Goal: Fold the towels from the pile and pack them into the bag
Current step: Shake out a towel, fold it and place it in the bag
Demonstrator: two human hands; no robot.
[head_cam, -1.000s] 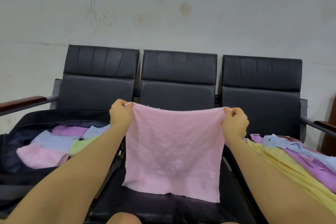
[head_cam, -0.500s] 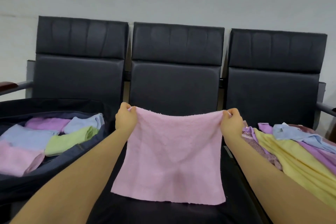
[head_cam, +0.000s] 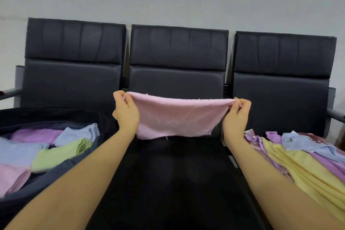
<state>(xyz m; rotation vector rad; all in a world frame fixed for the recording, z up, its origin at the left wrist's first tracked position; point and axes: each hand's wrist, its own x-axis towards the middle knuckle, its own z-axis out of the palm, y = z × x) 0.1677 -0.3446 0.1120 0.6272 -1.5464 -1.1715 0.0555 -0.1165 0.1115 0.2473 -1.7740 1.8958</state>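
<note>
A pink towel [head_cam: 175,117] is stretched between my hands above the middle seat, its lower edge swung away toward the backrest. My left hand [head_cam: 126,111] pinches its left top corner and my right hand [head_cam: 237,115] pinches its right top corner. On the left seat lies the open dark bag [head_cam: 61,169] with folded purple, blue, green and pink towels inside. A loose pile of towels [head_cam: 298,158], yellow, purple and blue, covers the right seat.
Three black padded seats form one bench against a pale wall; the middle seat cushion [head_cam: 177,183] lies under my arms. Metal armrests [head_cam: 9,92] stick out at both ends of the bench.
The towel hung flat and full length before; now its lower part has swung away from me, so it looks short. My hands moved forward. The view has tilted down.
</note>
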